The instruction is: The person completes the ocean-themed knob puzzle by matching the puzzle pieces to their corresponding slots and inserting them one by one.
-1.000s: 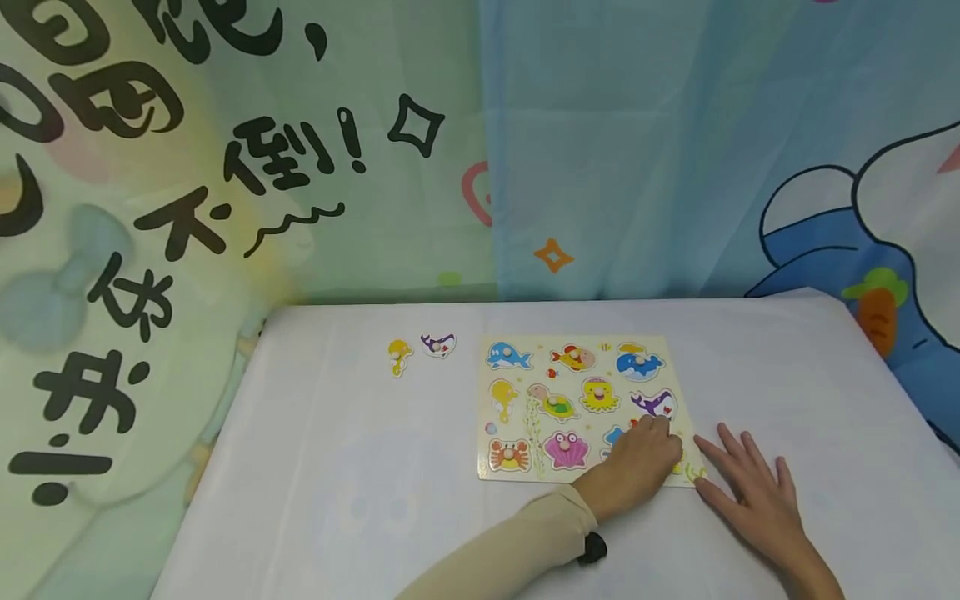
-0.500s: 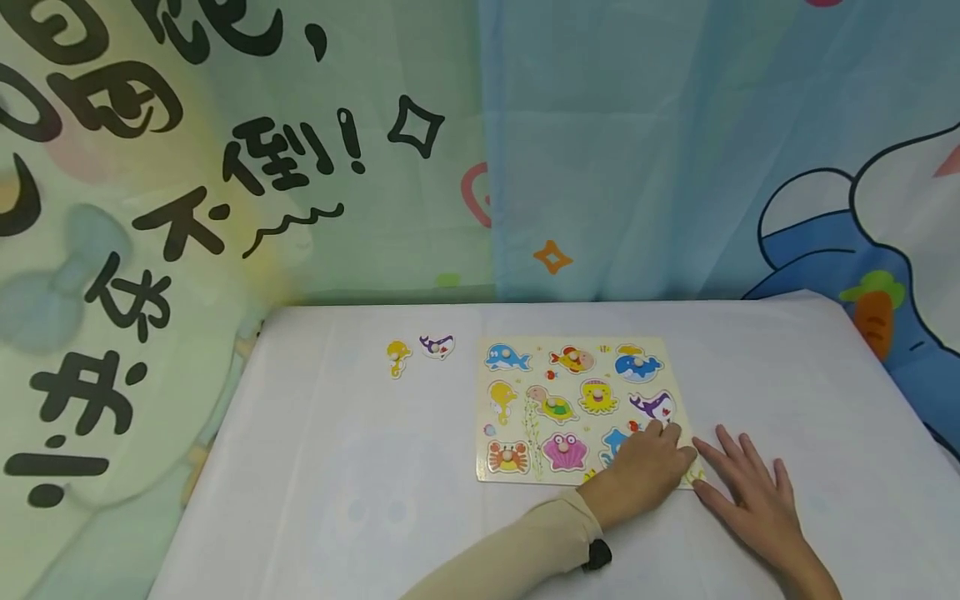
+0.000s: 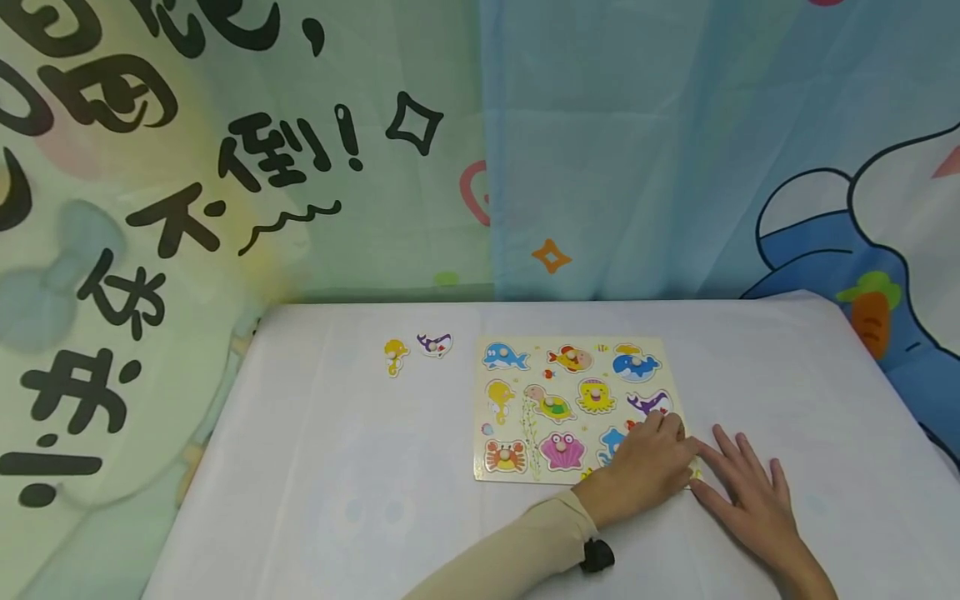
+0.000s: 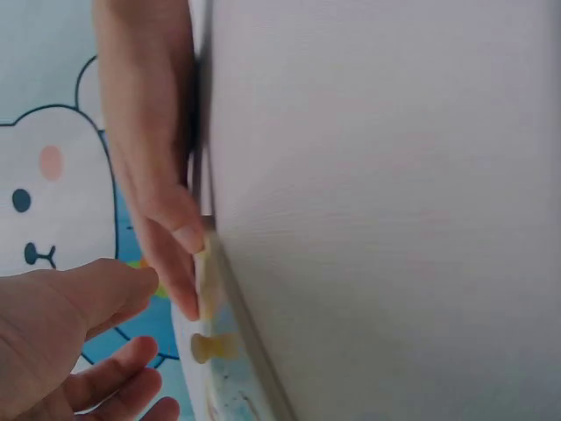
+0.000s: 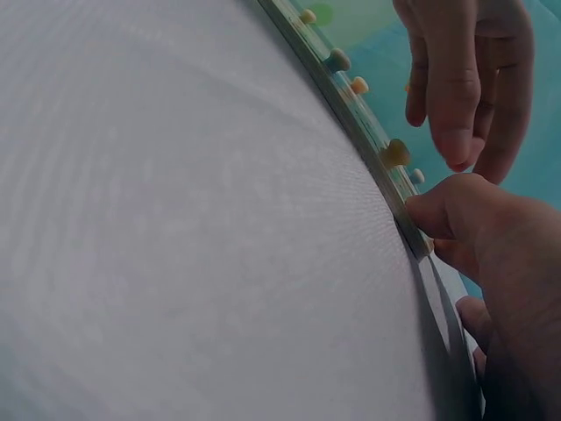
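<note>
A cream peg puzzle board (image 3: 538, 346) with sea-animal pieces lies on the white table. My left hand (image 3: 645, 462) hovers over its lower right part, fingers bent loosely. In the left wrist view nothing shows between that hand's thumb and fingers, and a knob (image 4: 202, 348) stands beside them. The left hand hides the pieces beneath it and part of a blue piece (image 3: 611, 442). My right hand (image 3: 750, 500) lies at the board's right side, fingers spread. Its thumb (image 5: 438, 206) touches the board's edge near the corner.
Left of the board lie two loose pieces, a yellow seahorse (image 3: 395, 357) and a purple whale (image 3: 435, 346). Pieces on the board include a crab (image 3: 506, 457), a pink shell (image 3: 562, 451) and an octopus (image 3: 596, 397). A printed curtain (image 3: 600, 150) hangs behind the table.
My left hand has shifted slightly right, closer to the right hand, showing more of the blue piece. The right hand stays by the board's edge. The view has moved a little.
</note>
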`<state>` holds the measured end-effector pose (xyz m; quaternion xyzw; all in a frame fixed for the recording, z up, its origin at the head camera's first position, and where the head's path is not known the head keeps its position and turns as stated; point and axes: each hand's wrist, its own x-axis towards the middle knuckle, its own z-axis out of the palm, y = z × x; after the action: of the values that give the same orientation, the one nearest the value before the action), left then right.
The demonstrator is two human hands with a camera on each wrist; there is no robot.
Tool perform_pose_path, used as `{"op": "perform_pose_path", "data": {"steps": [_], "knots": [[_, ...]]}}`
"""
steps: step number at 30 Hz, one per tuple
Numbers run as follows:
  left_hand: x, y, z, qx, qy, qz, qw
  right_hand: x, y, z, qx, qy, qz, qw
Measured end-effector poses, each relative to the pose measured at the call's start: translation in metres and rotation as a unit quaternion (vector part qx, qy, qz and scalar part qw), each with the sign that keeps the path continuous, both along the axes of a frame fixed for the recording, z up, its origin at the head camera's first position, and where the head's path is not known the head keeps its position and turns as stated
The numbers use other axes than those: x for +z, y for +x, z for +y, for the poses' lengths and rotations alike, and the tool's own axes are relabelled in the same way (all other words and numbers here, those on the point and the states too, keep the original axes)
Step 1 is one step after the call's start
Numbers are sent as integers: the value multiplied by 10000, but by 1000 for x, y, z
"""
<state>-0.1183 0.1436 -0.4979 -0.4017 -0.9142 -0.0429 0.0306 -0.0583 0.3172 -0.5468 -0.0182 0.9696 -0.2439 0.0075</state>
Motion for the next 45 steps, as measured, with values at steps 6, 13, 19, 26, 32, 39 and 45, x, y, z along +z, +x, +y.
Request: {"op": "perform_pose_path", "data": {"steps": [6, 13, 19, 26, 32, 39, 45], "knots": [[10, -8, -13, 259, 344, -184, 9989, 0, -2, 0, 51, -87, 113, 9999], [7, -12, -75, 818, 1761, -1218, 9734, -2, -1, -4, -51, -26, -21, 10000], [-1, -26, -151, 1412, 2597, -1149, 9484, -2, 0, -4, -140, 22, -23, 9999], [-3, -69, -249, 2662, 3244, -575, 9059, -3, 0, -5, -143, -9, 20, 9999], [6, -97, -311, 3898, 2677, -976, 8757, -4, 1, -6, -177, -16, -4, 9998], [-3, -106, -333, 4020, 2418, -1700, 8666, -3, 1, -6, -187, -22, 58, 9998], [-2, -105, -330, 4034, 2555, -1593, 8641, -2, 1, -6, -156, -95, 140, 9997]]}}
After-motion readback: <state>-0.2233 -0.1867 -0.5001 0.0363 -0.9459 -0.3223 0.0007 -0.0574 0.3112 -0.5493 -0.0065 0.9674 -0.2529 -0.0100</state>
